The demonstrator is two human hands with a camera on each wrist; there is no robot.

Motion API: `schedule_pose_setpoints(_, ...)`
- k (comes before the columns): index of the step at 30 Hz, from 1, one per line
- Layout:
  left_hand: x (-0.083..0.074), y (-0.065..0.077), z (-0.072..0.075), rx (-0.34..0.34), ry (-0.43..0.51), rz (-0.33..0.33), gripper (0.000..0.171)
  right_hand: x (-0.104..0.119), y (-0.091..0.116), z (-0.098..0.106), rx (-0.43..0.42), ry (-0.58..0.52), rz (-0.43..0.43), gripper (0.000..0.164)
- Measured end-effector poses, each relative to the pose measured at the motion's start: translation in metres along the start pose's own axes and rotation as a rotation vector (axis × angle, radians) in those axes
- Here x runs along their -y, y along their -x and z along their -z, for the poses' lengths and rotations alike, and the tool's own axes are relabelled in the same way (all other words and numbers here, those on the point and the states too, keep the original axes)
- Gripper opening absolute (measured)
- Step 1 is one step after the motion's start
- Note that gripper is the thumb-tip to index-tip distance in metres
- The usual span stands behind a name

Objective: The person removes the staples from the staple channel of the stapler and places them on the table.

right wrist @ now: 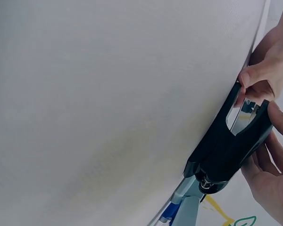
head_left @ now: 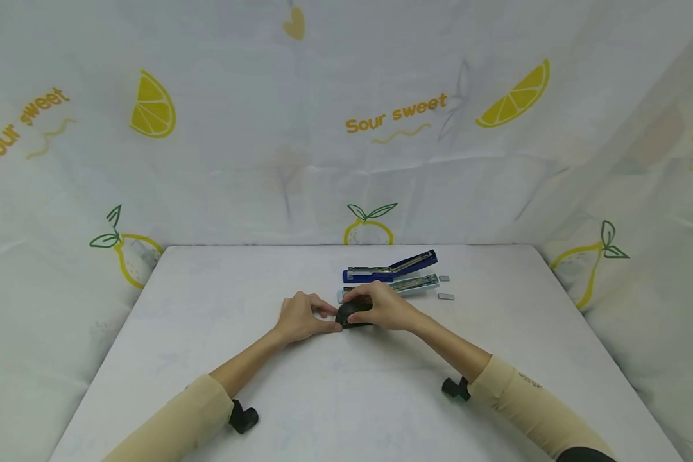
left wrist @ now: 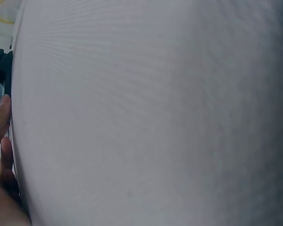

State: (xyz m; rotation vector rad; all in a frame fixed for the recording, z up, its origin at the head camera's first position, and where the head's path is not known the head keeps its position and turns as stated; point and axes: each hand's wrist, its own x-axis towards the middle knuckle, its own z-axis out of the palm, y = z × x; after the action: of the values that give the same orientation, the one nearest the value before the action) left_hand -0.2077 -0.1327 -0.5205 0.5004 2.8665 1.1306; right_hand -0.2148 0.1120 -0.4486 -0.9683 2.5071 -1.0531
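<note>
A black stapler (head_left: pixel 352 314) sits on the white table between both hands. My right hand (head_left: pixel 385 308) grips it from above, thumb on the near side and fingers over the far side. At its left end, my left hand (head_left: pixel 303 317) pinches the tip with thumb and index finger. In the right wrist view the stapler (right wrist: pixel 224 150) shows a gap between base and upper arm, with a silver part inside; the left hand (right wrist: pixel 269 66) holds the base's end. The left wrist view catches only part of the left hand (left wrist: pixel 0 136) and the stapler (left wrist: pixel 7 75).
Behind the black stapler lie a light blue stapler (head_left: pixel 418 284), partly hidden by the right hand, and a dark blue stapler (head_left: pixel 366 278), both opened out. Two small grey staple strips (head_left: pixel 446 296) are to their right. A lemon-print cloth (head_left: pixel 237 192) hangs behind the table (head_left: pixel 219 282).
</note>
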Motion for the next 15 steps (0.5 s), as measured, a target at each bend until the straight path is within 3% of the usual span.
schedule_pose_setpoints(15,0.0008,0.0019,0.0005,0.001,0.026,0.001,0.03,0.0016,0.0002,0.0091,0.07,0.058,-0.016,0.04)
